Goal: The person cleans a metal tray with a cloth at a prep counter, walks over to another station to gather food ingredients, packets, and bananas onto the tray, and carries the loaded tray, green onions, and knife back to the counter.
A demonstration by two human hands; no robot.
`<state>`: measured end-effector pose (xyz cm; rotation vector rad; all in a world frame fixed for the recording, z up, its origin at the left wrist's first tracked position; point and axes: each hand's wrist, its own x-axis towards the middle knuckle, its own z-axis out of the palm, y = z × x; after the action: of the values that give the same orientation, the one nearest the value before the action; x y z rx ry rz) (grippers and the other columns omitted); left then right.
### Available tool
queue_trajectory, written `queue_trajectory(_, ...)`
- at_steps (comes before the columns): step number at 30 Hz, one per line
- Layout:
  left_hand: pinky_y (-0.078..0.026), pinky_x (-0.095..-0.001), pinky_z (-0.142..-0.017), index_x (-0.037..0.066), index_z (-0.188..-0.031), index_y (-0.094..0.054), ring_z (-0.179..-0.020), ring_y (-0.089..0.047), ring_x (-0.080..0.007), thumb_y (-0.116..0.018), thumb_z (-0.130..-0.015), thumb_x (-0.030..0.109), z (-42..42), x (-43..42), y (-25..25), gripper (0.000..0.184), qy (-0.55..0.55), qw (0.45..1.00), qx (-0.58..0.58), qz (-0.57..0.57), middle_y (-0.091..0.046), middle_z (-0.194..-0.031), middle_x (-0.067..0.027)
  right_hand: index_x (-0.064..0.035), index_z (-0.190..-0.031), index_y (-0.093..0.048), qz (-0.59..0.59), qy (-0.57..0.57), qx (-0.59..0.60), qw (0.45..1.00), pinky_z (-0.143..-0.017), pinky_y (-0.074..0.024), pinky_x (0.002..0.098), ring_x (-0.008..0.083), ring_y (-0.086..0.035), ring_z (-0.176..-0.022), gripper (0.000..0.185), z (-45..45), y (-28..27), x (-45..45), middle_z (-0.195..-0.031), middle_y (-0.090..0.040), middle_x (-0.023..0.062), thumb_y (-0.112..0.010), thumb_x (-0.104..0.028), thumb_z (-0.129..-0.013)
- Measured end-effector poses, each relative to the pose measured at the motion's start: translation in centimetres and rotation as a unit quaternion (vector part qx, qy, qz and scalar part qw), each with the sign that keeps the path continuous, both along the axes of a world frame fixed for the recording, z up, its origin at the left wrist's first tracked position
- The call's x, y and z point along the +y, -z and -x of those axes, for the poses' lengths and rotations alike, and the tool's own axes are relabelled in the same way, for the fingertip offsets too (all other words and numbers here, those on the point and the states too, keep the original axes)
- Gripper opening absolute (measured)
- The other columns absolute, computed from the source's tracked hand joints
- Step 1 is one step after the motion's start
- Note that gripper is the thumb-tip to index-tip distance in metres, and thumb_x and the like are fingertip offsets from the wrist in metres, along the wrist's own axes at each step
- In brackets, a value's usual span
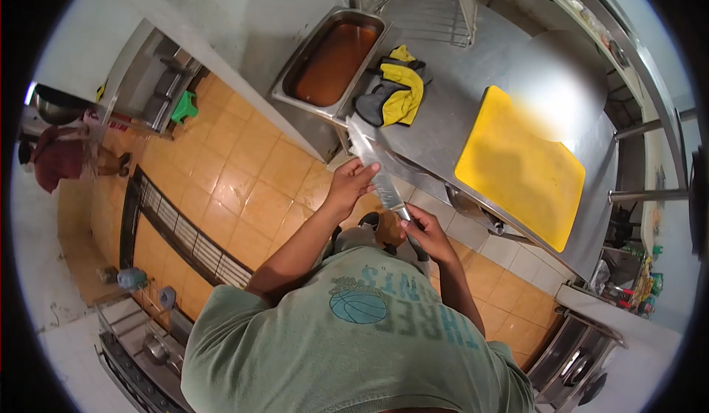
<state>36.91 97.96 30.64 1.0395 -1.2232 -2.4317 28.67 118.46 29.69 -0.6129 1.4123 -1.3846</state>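
A large kitchen knife [385, 189] is held in front of my body, its broad shiny blade pointing away from me toward the table edge. My right hand [427, 233] is closed around its dark handle. The fingers of my left hand [353, 185] pinch the blade about midway along, thumb on the upper face. Beyond the blade tip, on the metal table [461, 66], lie yellow and grey gloves [399, 88]. Further right on that table is a yellow cutting board [521, 165].
A deep steel pan [332, 62] of reddish-brown liquid stands at the table's left end. A wire rack [436, 29] sits behind the gloves. At far left, another person [63, 154] is near a green stool [185, 108]. A black metal grille [188, 232] stands over the tiled floor.
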Motion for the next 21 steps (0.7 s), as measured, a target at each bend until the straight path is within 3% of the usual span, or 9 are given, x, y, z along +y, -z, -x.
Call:
queue_trajectory(6,-0.045,-0.0203,-0.060,0.016,-0.078,-0.056,-0.054,-0.045,-0.0017,-0.068,-0.085,0.022,1.8,-1.0,-0.4,0.015,-0.049,0.998,0.049,0.001,-0.047,-0.061,0.0088,-0.0019,-0.130,-0.047,-0.001,0.036,0.015,0.999,-0.064,-0.0447,0.0203,0.0046,-0.052,-0.068,0.042,0.0,-0.4,1.8,-0.083,-0.057,-0.0031,-0.057,-0.014,-0.091)
queue_trajectory(14,-0.048,-0.0208,-0.061,0.013,-0.078,-0.055,-0.057,-0.049,-0.0034,-0.066,-0.086,0.023,11.6,5.5,-2.2,0.017,0.189,0.981,0.044,0.008,-0.047,-0.062,0.0072,-0.0052,-0.128,-0.051,0.007,0.181,0.018,0.983,-0.068,-0.0412,0.0187,0.0030,-0.048,-0.072,0.039,3.3,-2.7,8.3,-0.083,-0.056,-0.0049,-0.057,-0.014,-0.090)
queue_trajectory(17,-0.049,-0.0210,-0.061,0.012,-0.080,-0.056,-0.059,-0.053,-0.0044,-0.064,-0.088,0.021,14.9,7.8,-2.1,0.014,0.231,0.971,0.054,-0.016,-0.053,-0.067,0.0051,-0.0057,-0.128,-0.052,0.007,0.295,0.040,0.955,-0.068,-0.0415,0.0201,0.0039,-0.049,-0.075,0.039,2.0,-2.1,11.1,-0.088,-0.058,-0.0037,-0.058,-0.015,-0.090)
queue_trajectory(21,-0.051,-0.0232,-0.063,0.009,-0.085,-0.058,-0.066,-0.061,-0.0072,-0.059,-0.091,0.017,20.1,12.0,-2.0,0.010,0.286,0.951,0.114,-0.020,-0.063,-0.079,-0.0010,-0.0046,-0.127,-0.052,-0.005,0.355,0.001,0.935,-0.068,-0.0429,0.0217,0.0050,-0.050,-0.076,0.042,2.2,-0.6,16.0,-0.092,-0.059,-0.0029,-0.060,-0.016,-0.088)
